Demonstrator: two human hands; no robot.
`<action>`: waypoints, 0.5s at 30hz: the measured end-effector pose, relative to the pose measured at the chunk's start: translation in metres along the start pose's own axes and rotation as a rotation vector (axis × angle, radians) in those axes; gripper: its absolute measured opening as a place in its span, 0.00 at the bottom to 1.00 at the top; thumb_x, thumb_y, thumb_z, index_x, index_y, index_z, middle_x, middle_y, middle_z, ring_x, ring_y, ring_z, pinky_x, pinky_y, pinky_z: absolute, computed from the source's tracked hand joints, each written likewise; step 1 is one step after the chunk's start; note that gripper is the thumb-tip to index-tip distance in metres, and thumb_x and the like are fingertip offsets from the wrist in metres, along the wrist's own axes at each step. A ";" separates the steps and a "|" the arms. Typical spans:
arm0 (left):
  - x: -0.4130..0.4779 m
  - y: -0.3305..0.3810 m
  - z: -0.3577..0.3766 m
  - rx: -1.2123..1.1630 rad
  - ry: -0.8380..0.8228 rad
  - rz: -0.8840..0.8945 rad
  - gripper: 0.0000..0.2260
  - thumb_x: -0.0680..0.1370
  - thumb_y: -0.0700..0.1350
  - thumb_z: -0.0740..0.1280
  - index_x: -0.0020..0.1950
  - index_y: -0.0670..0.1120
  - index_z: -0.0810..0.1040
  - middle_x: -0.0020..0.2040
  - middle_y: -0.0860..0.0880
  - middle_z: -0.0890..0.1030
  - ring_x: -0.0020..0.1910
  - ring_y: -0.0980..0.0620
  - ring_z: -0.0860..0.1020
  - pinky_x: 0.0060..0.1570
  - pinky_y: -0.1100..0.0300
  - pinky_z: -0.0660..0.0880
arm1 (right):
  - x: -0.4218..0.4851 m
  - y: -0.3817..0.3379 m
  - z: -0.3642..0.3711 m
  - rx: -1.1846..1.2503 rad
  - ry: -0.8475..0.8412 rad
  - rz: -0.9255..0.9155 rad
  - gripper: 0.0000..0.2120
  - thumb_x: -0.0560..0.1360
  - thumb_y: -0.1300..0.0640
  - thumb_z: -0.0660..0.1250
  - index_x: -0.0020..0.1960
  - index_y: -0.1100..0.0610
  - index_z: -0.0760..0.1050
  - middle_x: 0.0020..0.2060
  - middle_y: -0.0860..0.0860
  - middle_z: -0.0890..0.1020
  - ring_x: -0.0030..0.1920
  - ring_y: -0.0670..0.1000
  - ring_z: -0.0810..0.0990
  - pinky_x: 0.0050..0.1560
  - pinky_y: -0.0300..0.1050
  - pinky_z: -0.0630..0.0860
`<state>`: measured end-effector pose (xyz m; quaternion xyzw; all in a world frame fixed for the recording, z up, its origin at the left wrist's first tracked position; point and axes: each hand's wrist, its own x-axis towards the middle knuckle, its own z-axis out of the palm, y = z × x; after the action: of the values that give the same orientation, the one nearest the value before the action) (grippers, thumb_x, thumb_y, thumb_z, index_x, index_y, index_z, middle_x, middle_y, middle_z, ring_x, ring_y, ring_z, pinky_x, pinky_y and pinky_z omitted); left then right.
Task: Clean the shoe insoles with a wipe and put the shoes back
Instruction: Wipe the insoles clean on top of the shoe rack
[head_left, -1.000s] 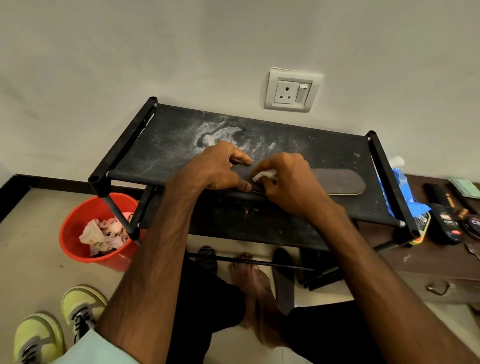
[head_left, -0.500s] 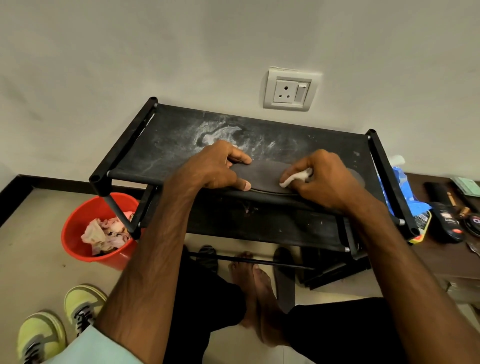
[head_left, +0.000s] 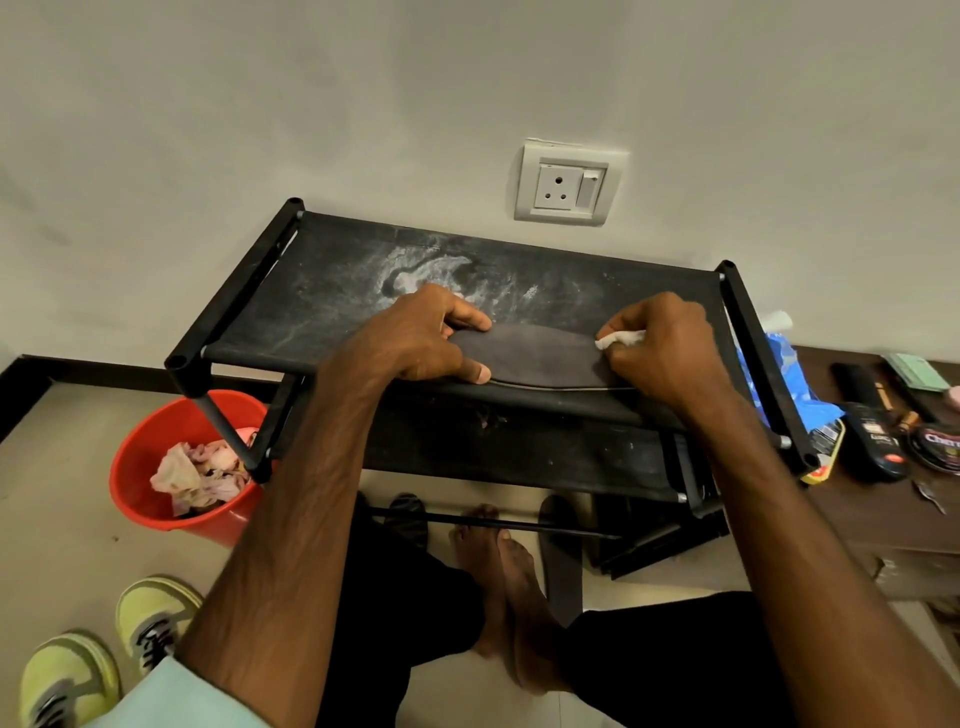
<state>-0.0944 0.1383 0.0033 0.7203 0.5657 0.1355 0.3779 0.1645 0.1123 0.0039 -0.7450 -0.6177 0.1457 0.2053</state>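
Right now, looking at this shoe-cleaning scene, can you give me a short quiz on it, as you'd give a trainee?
1. True or false: the right hand pinches the white wipe.
2. Where does the crumpled paper lie? A in the red bucket, B on the floor, C inside a shoe.
3. Fill in: the left hand holds the dark insole down on the black ____.
Key: 1 true; 2 A; 3 rack.

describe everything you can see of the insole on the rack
The insole is dark grey, flat and long, matte like fabric or foam, with a thin pale line along its near edge. It lies lengthwise on the black rack shelf, near the front bar. The left hand holds one end between thumb and finger; the right hand presses a white wipe on the other end.
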 end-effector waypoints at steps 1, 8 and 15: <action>0.000 0.000 0.000 0.003 0.000 0.003 0.29 0.68 0.48 0.81 0.68 0.54 0.79 0.54 0.59 0.77 0.49 0.60 0.73 0.65 0.47 0.74 | -0.003 -0.008 0.005 -0.004 -0.021 -0.031 0.09 0.71 0.61 0.72 0.49 0.52 0.87 0.45 0.56 0.87 0.48 0.57 0.84 0.54 0.53 0.83; 0.001 -0.002 0.001 -0.001 0.002 0.010 0.29 0.68 0.49 0.81 0.68 0.55 0.79 0.62 0.56 0.79 0.55 0.54 0.74 0.65 0.45 0.73 | -0.019 -0.042 0.014 0.024 -0.223 -0.346 0.13 0.74 0.65 0.70 0.52 0.51 0.88 0.48 0.51 0.88 0.48 0.50 0.85 0.56 0.48 0.81; 0.002 -0.003 0.001 -0.017 -0.003 0.029 0.28 0.68 0.47 0.81 0.67 0.53 0.79 0.58 0.56 0.76 0.57 0.53 0.74 0.65 0.46 0.74 | 0.002 0.018 -0.014 0.037 -0.009 -0.021 0.07 0.73 0.60 0.73 0.45 0.49 0.87 0.42 0.50 0.87 0.44 0.49 0.84 0.53 0.50 0.83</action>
<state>-0.0953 0.1403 0.0004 0.7253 0.5536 0.1446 0.3828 0.1869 0.1095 0.0073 -0.7338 -0.6238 0.1584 0.2176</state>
